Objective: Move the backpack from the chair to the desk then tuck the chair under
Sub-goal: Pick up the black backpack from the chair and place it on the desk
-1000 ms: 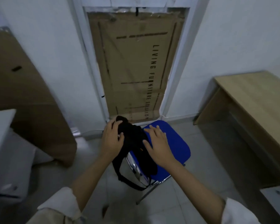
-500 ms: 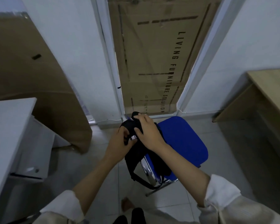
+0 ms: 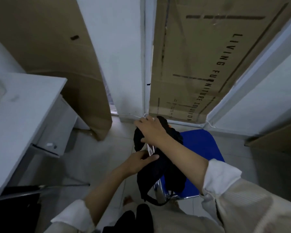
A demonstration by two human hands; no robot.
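A black backpack (image 3: 165,172) hangs over the backrest of a blue chair (image 3: 203,148) with a chrome frame, its straps dangling below the seat. My right hand (image 3: 151,130) grips the top of the backpack near its upper end. My left hand (image 3: 139,161) holds the left side of the backpack lower down, fingers pressed into the fabric. A white desk (image 3: 20,118) with a drawer unit stands at the left. The corner of a wooden desk (image 3: 275,140) shows at the right edge.
A large flat cardboard box (image 3: 200,64) printed with black lettering stands in the doorway behind the chair. Another cardboard sheet (image 3: 65,56) leans on the wall at left, close to the white desk. Tiled floor (image 3: 97,157) lies between white desk and chair.
The view has moved closer and tipped down. My right hand shifted from the chair seat side onto the backpack's top; my left hand slid down from the top to its left side.
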